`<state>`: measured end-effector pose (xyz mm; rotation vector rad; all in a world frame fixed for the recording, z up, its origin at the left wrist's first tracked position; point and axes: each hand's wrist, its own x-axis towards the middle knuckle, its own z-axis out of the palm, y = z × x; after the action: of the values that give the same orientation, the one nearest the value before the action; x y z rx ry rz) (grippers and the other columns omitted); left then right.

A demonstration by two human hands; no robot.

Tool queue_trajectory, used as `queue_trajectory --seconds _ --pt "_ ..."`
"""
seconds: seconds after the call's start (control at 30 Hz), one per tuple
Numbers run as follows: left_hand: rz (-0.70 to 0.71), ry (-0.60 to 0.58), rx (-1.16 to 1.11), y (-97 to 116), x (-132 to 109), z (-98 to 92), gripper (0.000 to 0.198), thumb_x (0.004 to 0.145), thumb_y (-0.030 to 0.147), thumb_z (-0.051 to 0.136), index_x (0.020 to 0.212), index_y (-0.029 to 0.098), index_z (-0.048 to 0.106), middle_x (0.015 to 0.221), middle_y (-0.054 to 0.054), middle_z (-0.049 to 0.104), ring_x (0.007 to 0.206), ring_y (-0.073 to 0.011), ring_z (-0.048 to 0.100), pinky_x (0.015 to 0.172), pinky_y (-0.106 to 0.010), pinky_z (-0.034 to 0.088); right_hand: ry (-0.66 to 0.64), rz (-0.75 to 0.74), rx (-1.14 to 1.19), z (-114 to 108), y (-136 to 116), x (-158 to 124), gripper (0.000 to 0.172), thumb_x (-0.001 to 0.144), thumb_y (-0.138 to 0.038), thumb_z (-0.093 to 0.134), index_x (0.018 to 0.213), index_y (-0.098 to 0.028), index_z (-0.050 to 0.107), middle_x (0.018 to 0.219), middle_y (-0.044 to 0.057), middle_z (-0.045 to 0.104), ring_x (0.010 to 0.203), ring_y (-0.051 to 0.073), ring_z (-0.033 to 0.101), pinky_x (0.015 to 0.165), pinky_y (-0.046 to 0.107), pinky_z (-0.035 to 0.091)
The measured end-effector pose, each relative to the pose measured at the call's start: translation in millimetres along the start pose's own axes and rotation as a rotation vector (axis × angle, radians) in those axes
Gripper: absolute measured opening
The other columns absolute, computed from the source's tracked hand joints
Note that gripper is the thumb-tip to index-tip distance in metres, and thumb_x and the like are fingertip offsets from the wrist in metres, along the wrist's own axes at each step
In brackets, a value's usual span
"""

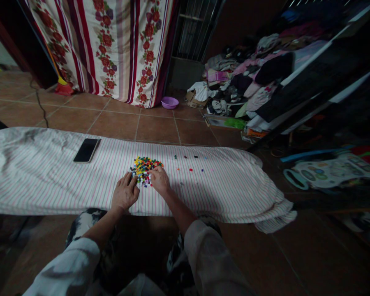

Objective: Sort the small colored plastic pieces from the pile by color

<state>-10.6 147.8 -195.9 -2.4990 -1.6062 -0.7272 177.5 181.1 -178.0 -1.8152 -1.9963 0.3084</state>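
A heap of small multicoloured block-like beads [144, 164] lies on the striped cloth [105, 185] in front of me. My left hand [125, 193] rests palm down at the heap's near left edge, its fingers stretched out and touching the nearest beads. At the right side of the heap is my right hand [160, 181], its fingers bent together and pointing down into the beads. Whatever is between those fingertips is too small to make out. Several single beads or tiny groups, among them a red one [190, 169] and an orange one [178, 169], lie apart in rough rows to the right.
A dark-screened phone [86, 150] lies on the cloth at left. Beyond the cloth are a floral curtain [117, 49], a purple basin [169, 102] and a red broom [64, 88] on the tiled floor. Clothes [234, 82] are piled at back right.
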Motion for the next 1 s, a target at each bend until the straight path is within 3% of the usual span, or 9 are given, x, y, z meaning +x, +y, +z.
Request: queue_trajectory --seconds 0.17,0.37,0.63,1.0 --pt "-0.001 -0.004 -0.007 0.2 0.5 -0.4 0.041 0.087 0.023 0.043 0.124 0.013 0.058 0.136 -0.020 0.053 0.132 -0.0307 0.046 0.104 -0.045 0.041 0.026 0.016 0.016 -0.9 0.9 10.9 0.034 0.093 -0.016 0.043 0.110 -0.025 0.071 0.109 0.006 0.061 0.106 0.017 0.054 0.096 0.026 0.042" --pt "-0.001 -0.011 -0.016 0.2 0.4 -1.2 0.041 0.087 0.023 0.043 0.124 0.013 0.058 0.137 -0.020 0.053 0.133 -0.0310 0.045 0.104 -0.045 0.042 -0.043 0.063 -0.027 0.0 -3.5 24.2 0.031 0.096 -0.022 0.043 0.105 -0.029 0.072 0.107 0.004 0.061 0.103 0.018 0.053 0.088 0.026 0.043" --pt "0.028 0.004 0.041 -0.9 -0.2 0.3 0.040 0.088 0.024 0.040 0.122 0.012 0.059 0.136 -0.020 0.054 0.132 -0.0311 0.046 0.102 -0.045 0.044 -0.089 0.109 -0.073 3.9 -10.6 24.3 0.032 0.099 -0.027 0.040 0.113 -0.033 0.068 0.111 0.004 0.060 0.105 0.017 0.052 0.087 0.027 0.043" --pt "0.014 0.023 -0.040 -1.7 -1.0 2.6 0.041 0.087 0.026 0.041 0.124 0.014 0.057 0.136 -0.020 0.053 0.133 -0.0327 0.044 0.102 -0.049 0.043 -0.129 0.101 -0.123 -4.4 -17.8 32.4 0.030 0.098 -0.025 0.040 0.108 -0.029 0.069 0.110 0.006 0.063 0.107 0.017 0.053 0.088 0.029 0.043"
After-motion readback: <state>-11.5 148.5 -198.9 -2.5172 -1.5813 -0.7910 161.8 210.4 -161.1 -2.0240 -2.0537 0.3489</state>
